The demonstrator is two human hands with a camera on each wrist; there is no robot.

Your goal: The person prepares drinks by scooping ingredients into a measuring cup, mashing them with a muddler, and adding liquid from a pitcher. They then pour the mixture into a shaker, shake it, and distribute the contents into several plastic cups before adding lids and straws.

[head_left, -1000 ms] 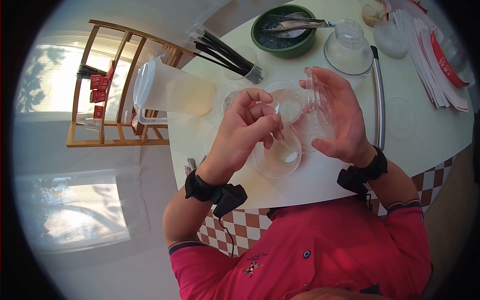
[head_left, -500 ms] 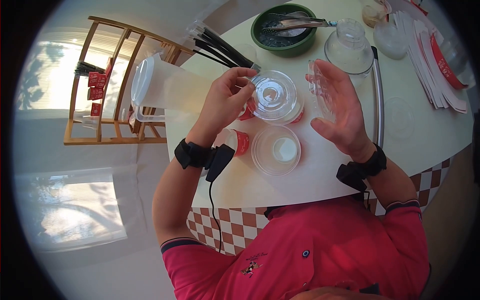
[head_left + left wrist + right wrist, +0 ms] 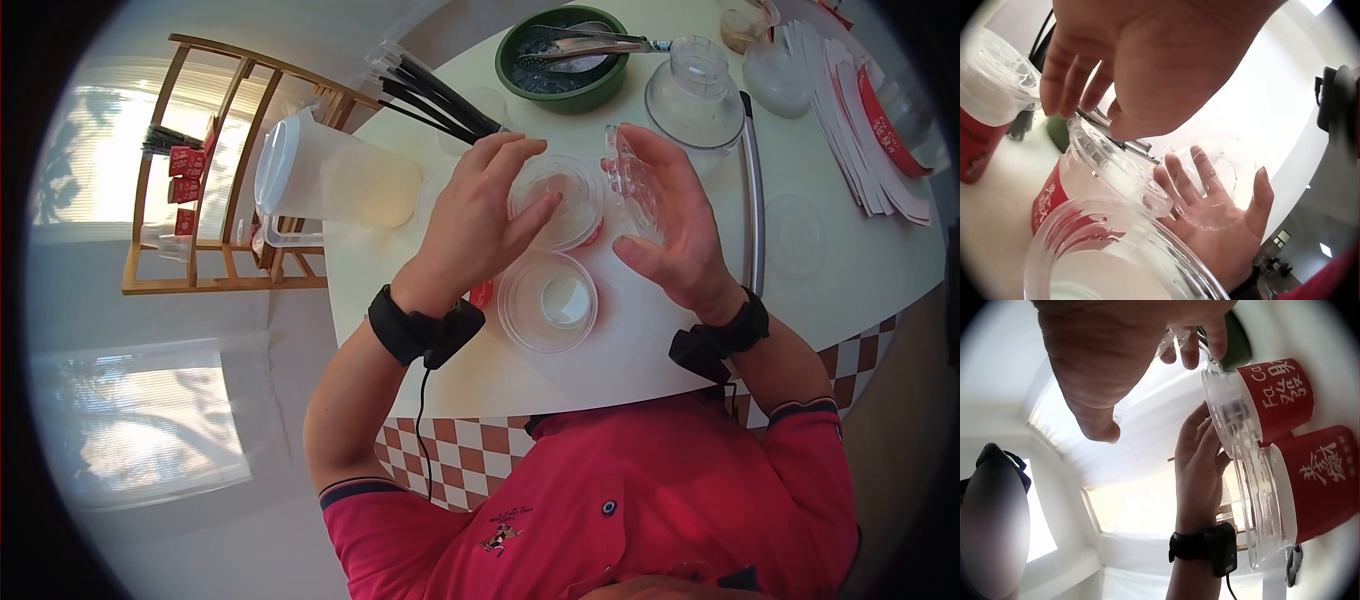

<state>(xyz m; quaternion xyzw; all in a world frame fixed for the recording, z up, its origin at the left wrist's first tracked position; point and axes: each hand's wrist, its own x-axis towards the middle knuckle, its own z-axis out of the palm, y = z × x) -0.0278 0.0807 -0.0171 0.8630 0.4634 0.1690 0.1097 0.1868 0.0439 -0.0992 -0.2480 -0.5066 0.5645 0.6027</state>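
My left hand (image 3: pixel 485 215) is over the left edge of a red-sleeved cup with a clear plastic lid (image 3: pixel 565 205), fingers apart; in the left wrist view its fingertips are close to the lid (image 3: pixel 1107 150). My right hand (image 3: pixel 685 225) holds clear plastic lids (image 3: pixel 635 190) upright against the palm, between fingertips and thumb. Nearest my body stands an open cup (image 3: pixel 548 335) with a wide clear rim and pale contents. In the right wrist view both cups show red sleeves (image 3: pixel 1322 472) with white lettering. Another red-sleeved cup (image 3: pixel 482 292) is partly hidden under my left wrist.
A pitcher (image 3: pixel 350 185) of pale liquid stands at left, near black straws (image 3: pixel 430 100) in a holder. A green bowl (image 3: pixel 565 95) with tongs sits at the back. To the right are a clear dome-shaped vessel (image 3: pixel 690 105), a metal rod (image 3: pixel 752 200) and paper sleeves (image 3: pixel 850 140).
My left hand moved from the lids beside my right hand to the back cup, carrying a lid by its edge. Its fingers have straightened off the lid. The right hand stayed nearly in place.
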